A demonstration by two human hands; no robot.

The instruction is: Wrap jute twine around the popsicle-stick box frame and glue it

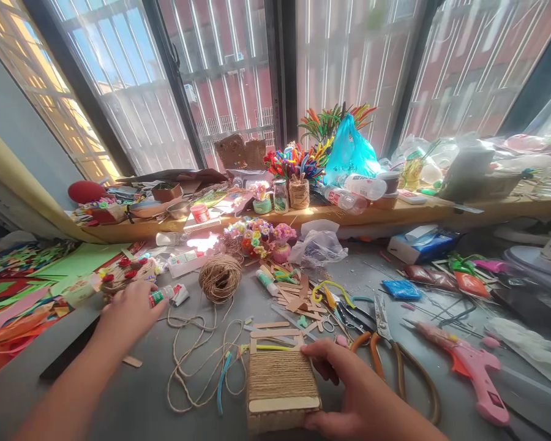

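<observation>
My left hand [131, 312] is reached out to the left, its thumb and fingers closed round a small glue bottle [160, 296] with a green label. The bottle's clear end points to the right, beside a crumpled white tube [180, 294]. At the front, my right hand [344, 386] grips the right side of a small box of craft sticks [283, 383] wound with brown twine. A flat stick lies across its near top edge. Loose twine [183, 367] trails over the table left of the box, near a ball of twine [220, 278].
Large scissors [383, 331] lie right of the box, with a pink glue gun [468, 361] further right. Loose craft sticks [298, 294] are scattered behind it. Coloured paper [22, 294] covers the left side. A wooden ledge [239, 223] under the window bears jars, bottles and bags.
</observation>
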